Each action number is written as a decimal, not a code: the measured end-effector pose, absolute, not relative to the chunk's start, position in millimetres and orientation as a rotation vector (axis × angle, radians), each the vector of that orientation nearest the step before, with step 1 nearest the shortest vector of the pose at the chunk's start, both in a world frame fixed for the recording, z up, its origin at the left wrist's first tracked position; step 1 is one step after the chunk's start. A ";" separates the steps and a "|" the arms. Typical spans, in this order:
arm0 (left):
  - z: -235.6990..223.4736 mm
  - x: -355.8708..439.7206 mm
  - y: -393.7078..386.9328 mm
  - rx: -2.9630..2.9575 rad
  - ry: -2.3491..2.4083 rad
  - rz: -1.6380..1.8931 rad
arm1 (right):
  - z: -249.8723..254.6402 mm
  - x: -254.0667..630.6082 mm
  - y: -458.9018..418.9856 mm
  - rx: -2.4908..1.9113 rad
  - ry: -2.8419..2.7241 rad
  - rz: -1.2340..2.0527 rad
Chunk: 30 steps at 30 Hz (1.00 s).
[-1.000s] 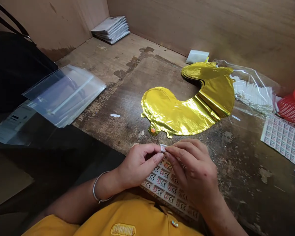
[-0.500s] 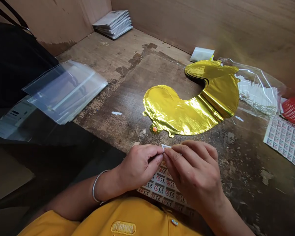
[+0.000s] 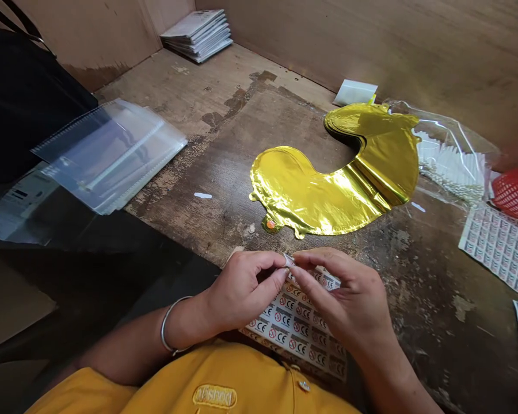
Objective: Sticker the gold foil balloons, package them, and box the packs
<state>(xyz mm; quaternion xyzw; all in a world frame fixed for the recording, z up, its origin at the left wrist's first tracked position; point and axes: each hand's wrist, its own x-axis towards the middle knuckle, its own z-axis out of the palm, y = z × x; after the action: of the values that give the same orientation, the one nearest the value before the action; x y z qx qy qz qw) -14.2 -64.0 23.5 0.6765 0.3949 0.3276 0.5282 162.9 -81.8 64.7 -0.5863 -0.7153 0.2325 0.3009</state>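
Between the fingertips of both hands is a small whitish piece [image 3: 289, 260], thin like paper or a sticker, mostly hidden by the fingers. My left hand [image 3: 244, 290] pinches it from the left, thumb against forefinger. From the other side my right hand [image 3: 349, 299] pinches at its edge. Under the hands lies a sheet of CE-mark stickers [image 3: 300, 328] in rows, partly covered. Just beyond them rests a stack of flat gold foil balloons [image 3: 311, 198] with a curved shape and small tabs; a round orange mark shows on one tab.
Clear plastic sleeves [image 3: 116, 155] lie at left beside a black bag [image 3: 30, 103]. A stack of white packets [image 3: 196, 37] stands in the far corner. At right are a bag of white straw-like sticks [image 3: 451, 161], a red basket [image 3: 515, 190] and another sticker sheet [image 3: 498, 247].
My right hand's fingers have shifted and spread, now pinching with thumb and forefinger. The small white piece is less upright, and more of the sticker sheet shows. The view has moved slightly.
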 end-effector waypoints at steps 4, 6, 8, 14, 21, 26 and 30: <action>24.7 -14.4 -64.0 1.629 0.935 0.765 | 61.0 161.7 -83.8 -1.484 -1.998 0.489; 25.0 -13.8 -64.6 1.633 0.930 0.767 | 60.5 160.1 -83.8 -1.469 -2.021 0.477; 23.6 -12.4 -66.6 1.584 0.945 0.799 | 61.0 158.5 -83.0 -1.477 -2.011 0.488; 14.7 -8.4 -71.9 1.365 0.865 0.925 | 60.3 158.1 -80.5 -1.620 -1.606 0.779; 22.1 -11.6 -60.5 1.487 0.833 0.832 | 56.6 167.3 -95.3 -1.270 -1.996 -0.240; 24.7 -11.9 -62.1 1.324 0.712 0.876 | 45.9 168.0 -100.1 -1.100 -2.213 -0.382; 21.6 -11.2 -62.7 1.218 0.717 0.815 | 43.9 162.3 -97.7 -1.058 -2.183 -0.276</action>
<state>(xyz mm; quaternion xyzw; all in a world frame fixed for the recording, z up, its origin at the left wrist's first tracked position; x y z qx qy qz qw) -11.2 -62.7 21.6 0.5438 0.3200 0.3637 0.6853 162.3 -97.7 43.9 -0.4070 -0.8399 -0.1063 0.3430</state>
